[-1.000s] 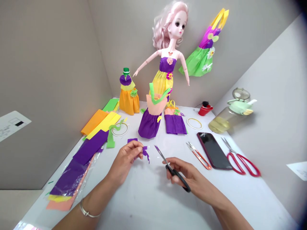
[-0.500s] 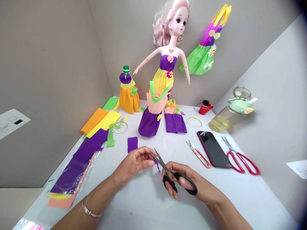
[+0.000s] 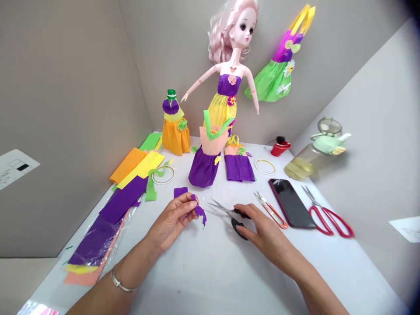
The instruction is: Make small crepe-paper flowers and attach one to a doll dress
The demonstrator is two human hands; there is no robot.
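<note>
Scissors (image 3: pixel 226 210) gaped at the right hand (image 3: pixel 260 227), thumb and fingers parted at their handles — grip unclear — while the left hand (image 3: pixel 173 218) pinched a purple scrap (image 3: pixel 200 212) over the desk (image 3: pixel 197 280), between its side edges; trimming seemed underway, next wanting steadiness.

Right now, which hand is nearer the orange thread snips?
Right: the right hand is just beside the snips; the left hand is farther off, beyond the black-handled scissors.
</note>
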